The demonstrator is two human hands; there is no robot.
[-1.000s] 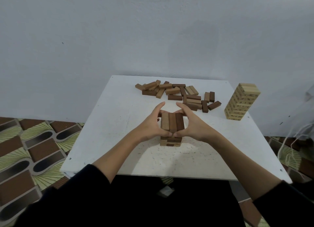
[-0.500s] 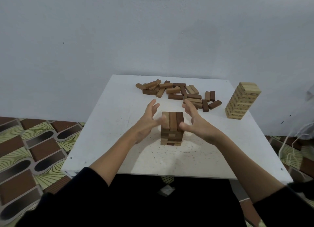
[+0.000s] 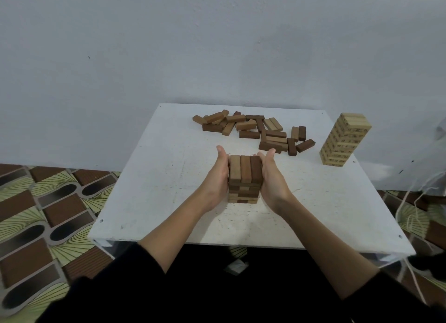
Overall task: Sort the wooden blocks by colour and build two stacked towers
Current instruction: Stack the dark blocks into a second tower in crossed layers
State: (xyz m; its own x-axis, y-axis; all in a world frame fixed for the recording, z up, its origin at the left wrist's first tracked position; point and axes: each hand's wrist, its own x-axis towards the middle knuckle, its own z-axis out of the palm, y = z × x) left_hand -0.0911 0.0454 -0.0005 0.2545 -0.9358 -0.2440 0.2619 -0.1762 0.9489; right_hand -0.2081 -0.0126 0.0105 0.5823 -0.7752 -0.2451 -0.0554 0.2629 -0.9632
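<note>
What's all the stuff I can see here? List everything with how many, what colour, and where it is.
brown tower: one, mixed light and dark brown blocks, near middle of the table, three blocks across the top.
pale tower: one, light wood, far right of the table, taller than the brown one.
loose blocks: a scattered pile, too many to count surely, light and dark brown, far side of the table.
table: one, white, against the wall.
wall: grey-white, behind the table.
floor: patterned brown, green and black, left and right of the table.
left hand: flat against the brown tower's left side.
right hand: flat against its right side.
</note>
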